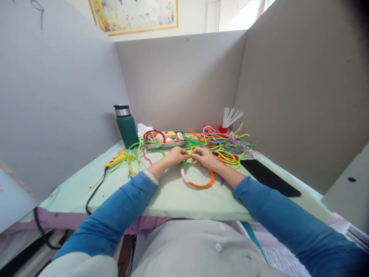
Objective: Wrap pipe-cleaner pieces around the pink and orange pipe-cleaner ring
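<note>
A ring wrapped in pink, green, brown-orange and orange fuzzy pipe cleaner [198, 186] hangs or rests just below my hands over the table. At its top, my left hand [176, 155] pinches a yellow-green pipe cleaner [189, 154] between the fingertips. My right hand [204, 157] meets it there, its fingers closed on the same yellow-green strand. A short yellow end sticks up between the two hands. The fingers cover part of the ring's upper side, so the exact grip is partly hidden.
A glue gun [118, 159] with a black cord lies left, near a green bottle [127, 129]. Behind my hands are a metal tray [168, 145] of decorations and a pile of pipe cleaners [221, 140]. White glue sticks [230, 117] stand in a red cup; a black slab [269, 179] lies right.
</note>
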`<state>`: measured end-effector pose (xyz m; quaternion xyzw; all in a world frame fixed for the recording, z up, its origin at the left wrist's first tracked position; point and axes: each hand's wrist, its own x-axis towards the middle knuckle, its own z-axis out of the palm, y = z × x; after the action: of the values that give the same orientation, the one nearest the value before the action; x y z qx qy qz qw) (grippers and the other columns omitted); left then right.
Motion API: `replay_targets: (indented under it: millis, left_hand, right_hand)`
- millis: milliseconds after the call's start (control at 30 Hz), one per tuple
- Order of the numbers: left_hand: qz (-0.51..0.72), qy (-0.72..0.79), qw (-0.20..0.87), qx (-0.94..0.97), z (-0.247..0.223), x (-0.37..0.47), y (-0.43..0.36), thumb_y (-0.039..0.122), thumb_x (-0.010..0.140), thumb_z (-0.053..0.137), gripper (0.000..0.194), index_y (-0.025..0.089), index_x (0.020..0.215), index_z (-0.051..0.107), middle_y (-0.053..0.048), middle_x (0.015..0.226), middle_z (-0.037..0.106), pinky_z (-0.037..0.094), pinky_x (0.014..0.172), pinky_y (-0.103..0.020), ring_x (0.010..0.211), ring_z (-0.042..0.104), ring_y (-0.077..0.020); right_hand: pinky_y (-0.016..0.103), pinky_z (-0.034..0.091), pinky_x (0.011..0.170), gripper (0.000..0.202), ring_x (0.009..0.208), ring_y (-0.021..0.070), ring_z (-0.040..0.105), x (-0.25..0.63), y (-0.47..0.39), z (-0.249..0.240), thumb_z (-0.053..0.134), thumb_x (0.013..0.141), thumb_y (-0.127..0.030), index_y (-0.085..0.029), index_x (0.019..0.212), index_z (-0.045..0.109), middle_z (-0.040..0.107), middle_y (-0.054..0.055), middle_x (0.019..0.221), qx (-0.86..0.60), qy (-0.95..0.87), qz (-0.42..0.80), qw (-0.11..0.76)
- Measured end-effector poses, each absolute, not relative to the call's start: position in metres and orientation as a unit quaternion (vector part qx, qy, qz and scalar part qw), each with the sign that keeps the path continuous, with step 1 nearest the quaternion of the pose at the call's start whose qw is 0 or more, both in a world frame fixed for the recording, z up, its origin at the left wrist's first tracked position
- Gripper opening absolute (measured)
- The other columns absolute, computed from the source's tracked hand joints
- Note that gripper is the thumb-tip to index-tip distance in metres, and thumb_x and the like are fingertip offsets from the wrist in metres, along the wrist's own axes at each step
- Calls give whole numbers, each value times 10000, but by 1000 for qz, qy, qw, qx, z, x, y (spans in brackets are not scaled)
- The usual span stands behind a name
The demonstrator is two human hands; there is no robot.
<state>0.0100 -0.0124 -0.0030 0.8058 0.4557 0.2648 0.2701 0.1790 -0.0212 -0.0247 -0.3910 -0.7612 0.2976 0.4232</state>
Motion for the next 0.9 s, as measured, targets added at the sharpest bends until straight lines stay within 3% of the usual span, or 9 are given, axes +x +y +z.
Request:
replay_targets:
  millis: [267,533,900]
  left_hand:
    - [258,443,274,814,-4,10,-9,371,682,515,297,95,710,623,16,457,503,286,395,-176,397,412,-65]
    - [289,431,278,809,-5,14,-7,319,687,537,267,106,847,556,-28,677,620,333,411,-164,432,440,-52]
    - [283,430,262,816,0,13,-13,483,694,505,383,109,754,563,33,480,470,280,388,-175,390,403,-57]
  right_hand:
    - [169,301,407,224,418,52,416,179,-22,-24,494,722,-352,-134,699,541,562,-3,572,-386,-765,288,428]
    - [171,291,387,220,390,47,396,178,-23,-22,496,721,-356,-140,700,527,549,-14,565,-396,-752,307,427]
    - [176,289,382,265,391,49,390,179,-25,-21,498,723,-400,-137,706,531,564,-1,582,-401,-759,306,412]
